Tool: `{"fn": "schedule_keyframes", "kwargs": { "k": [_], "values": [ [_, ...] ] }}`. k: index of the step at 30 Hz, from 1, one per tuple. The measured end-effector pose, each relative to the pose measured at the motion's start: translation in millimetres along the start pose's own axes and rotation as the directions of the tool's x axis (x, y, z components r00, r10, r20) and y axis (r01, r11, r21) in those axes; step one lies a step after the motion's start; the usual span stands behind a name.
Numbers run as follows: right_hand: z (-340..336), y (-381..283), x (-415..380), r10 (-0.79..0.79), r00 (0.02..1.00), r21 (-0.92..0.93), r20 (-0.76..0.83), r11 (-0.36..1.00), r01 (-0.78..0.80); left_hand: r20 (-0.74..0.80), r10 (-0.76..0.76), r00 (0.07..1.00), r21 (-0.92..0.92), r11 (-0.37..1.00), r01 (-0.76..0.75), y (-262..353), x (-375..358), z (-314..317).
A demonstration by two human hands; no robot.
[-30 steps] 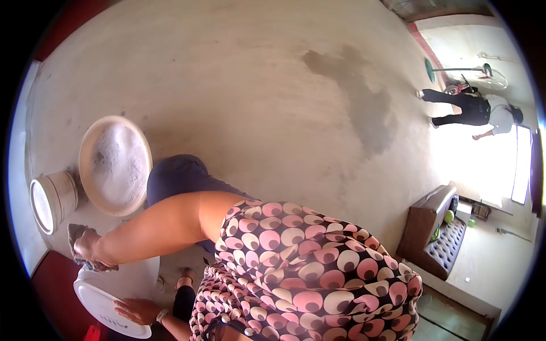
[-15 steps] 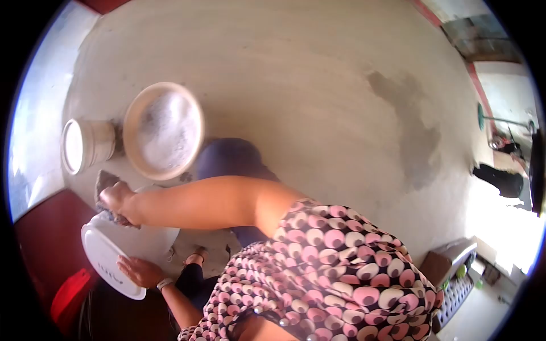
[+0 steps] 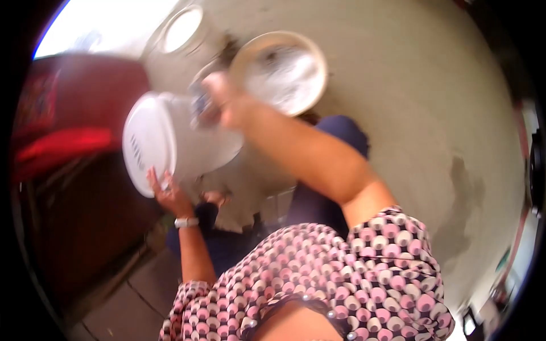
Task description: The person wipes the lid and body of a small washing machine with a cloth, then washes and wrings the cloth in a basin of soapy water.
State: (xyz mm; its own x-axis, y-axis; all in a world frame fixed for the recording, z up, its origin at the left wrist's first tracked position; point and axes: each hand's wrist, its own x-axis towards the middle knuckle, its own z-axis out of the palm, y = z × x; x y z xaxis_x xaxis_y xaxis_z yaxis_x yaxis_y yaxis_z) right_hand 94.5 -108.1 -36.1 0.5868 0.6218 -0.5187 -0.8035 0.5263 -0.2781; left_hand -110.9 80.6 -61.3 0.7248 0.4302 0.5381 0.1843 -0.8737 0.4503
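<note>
A white bucket (image 3: 196, 133) lies tipped on its side at the left, with dark lettering on its round flat end. Against the lower edge of that end, my left hand (image 3: 169, 193) steadies the bucket, fingers bent over the rim. My right hand (image 3: 224, 99) is closed around a bunched grey cloth (image 3: 200, 105) at the bucket's upper side. Motion smears this hand and the cloth. Just beyond the right hand stands a round cream basin (image 3: 318, 85) holding whitish, foamy water.
Another pale bucket (image 3: 210, 37) stands at the back left, beside the basin. A dark red piece of furniture (image 3: 85, 91) with a bright red thing on it borders the left. The concrete floor (image 3: 409, 85) has a dark wet patch on the right.
The view has swung left, so everything sits further right. My right hand, still with the cloth, has moved along the bucket's upper side. My left hand stays at the lettered end.
</note>
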Motion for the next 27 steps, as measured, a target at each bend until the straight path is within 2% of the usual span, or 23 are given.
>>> {"fn": "schedule_keyframes", "kwargs": {
  "k": [1, 2, 3, 4, 5, 6, 7, 8, 9, 11, 12, 14, 15, 16, 19, 23, 25, 27],
  "values": [
    [2, -9, -11, -0.037, 0.995, -0.041, -0.090, 0.999, 0.034, -0.063, -0.133, 0.989, -0.062, 0.990, 0.129, -7, -4, 0],
    [-18, -6, 22, -0.024, 1.000, 0.063, 0.019, 0.998, 0.023, -0.121, -0.263, 0.957, -0.133, 0.960, 0.247, -17, -8, 2],
    [-13, -15, 11, -0.006, 0.998, 0.032, -0.069, 0.999, 0.008, -0.101, -0.462, 0.881, -0.356, 0.844, 0.401, -24, -10, 3],
    [-14, -22, 10, -0.019, 0.995, 0.024, -0.094, 0.999, 0.022, -0.036, -0.623, 0.781, -0.571, 0.655, 0.495, -34, -7, 3],
    [-25, -30, 19, -0.030, 0.999, 0.021, -0.040, 0.999, 0.031, 0.160, -0.745, 0.648, -0.681, 0.392, 0.619, -56, -3, 1],
    [-36, -36, 28, -0.047, 0.999, 0.021, 0.012, 0.999, 0.047, 0.372, -0.783, 0.498, -0.725, 0.089, 0.683, -74, -1, -3],
    [-51, -37, 31, -0.054, 0.970, 0.128, 0.237, 0.992, 0.024, 0.475, -0.766, 0.432, -0.719, -0.054, 0.693, -63, -2, -4],
    [-56, -37, 33, -0.098, 0.896, 0.227, 0.433, 0.974, -0.004, 0.533, -0.743, 0.406, -0.710, -0.131, 0.692, -53, 5, -1],
    [-49, -39, 22, -0.097, 0.893, 0.224, 0.440, 0.974, -0.005, 0.588, -0.715, 0.377, -0.694, -0.207, 0.689, -44, 11, 3],
    [-38, -45, 2, -0.169, 0.945, 0.203, 0.281, 0.973, 0.113, 0.611, -0.748, 0.257, -0.625, -0.257, 0.737, -38, 21, 9],
    [-33, -44, -4, -0.169, 0.943, 0.203, 0.287, 0.973, 0.113, 0.609, -0.749, 0.262, -0.629, -0.254, 0.735, -46, 21, 17],
    [-27, -43, -11, -0.224, 0.965, 0.244, 0.139, 0.952, 0.186, 0.528, -0.792, 0.307, -0.565, -0.057, 0.823, -64, 17, 31],
    [-37, -45, 3, -0.201, 0.931, 0.290, 0.304, 0.951, 0.111, 0.502, -0.790, 0.352, -0.596, -0.021, 0.803, -66, 18, 33],
    [-49, -45, 15, -0.199, 0.932, 0.293, 0.303, 0.950, 0.107, 0.500, -0.792, 0.350, -0.593, -0.020, 0.805, -69, 20, 33],
    [-32, -43, -12, -0.181, 0.957, 0.237, 0.226, 0.963, 0.127, 0.443, -0.813, 0.378, -0.644, 0.005, 0.765, -76, 22, 32],
    [-37, -44, -8, -0.183, 0.956, 0.258, 0.230, 0.958, 0.122, 0.380, -0.829, 0.411, -0.648, 0.080, 0.758, -73, 27, 29],
    [-45, -45, 4, -0.185, 0.919, 0.278, 0.348, 0.957, 0.088, 0.348, -0.818, 0.457, -0.672, 0.122, 0.731, -68, 36, 26],
    [-45, -44, 5, -0.188, 0.913, 0.281, 0.363, 0.956, 0.085, 0.406, -0.789, 0.462, -0.649, 0.107, 0.753, -83, 48, 23]
  ]
}}
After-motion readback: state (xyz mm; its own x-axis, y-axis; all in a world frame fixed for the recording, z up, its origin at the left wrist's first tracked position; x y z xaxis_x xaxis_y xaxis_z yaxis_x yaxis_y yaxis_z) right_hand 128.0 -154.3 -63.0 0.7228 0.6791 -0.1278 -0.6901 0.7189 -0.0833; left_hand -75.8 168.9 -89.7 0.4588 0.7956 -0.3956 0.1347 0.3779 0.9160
